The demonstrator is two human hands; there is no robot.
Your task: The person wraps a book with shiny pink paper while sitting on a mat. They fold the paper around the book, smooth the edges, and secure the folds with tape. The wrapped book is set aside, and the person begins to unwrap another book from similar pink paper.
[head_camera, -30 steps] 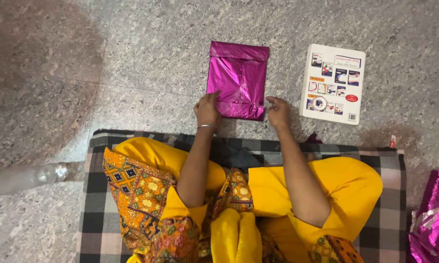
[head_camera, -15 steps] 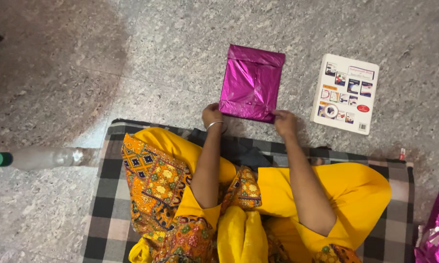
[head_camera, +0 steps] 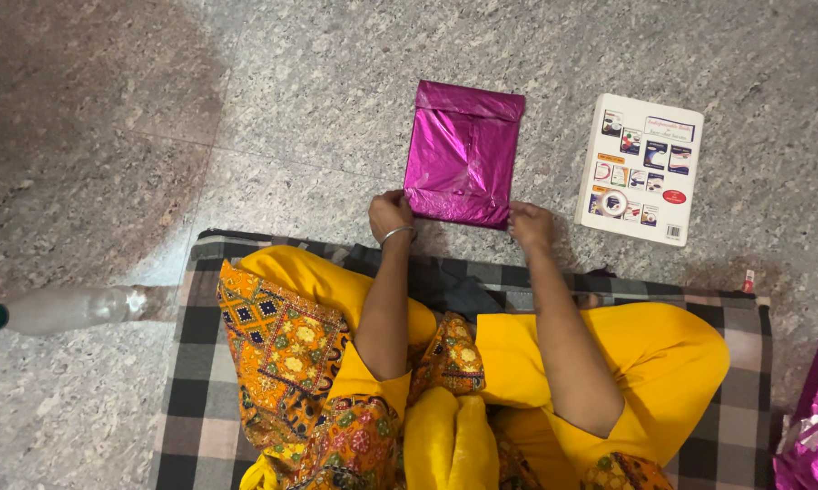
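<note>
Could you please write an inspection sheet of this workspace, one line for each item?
Surface: speckled grey stone floor; checked mat under the seated person.
Job's things: parcel wrapped in shiny pink foil, flat on the floor.
Clutter: white book right of the parcel; clear bottle with green cap, lying at left; more pink foil at right edge.
Hands: left hand and right hand hold the parcel's near corners.
Cables: nothing seen.
Surroundings: nothing seen.

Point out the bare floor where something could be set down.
Widest bare speckled stone floor: left of the shiny magenta wrapped parcel. A narrower strip separates parcel and white printed book. Crowded at the parcel's near edge: left hand, right hand, checked mat.
</note>
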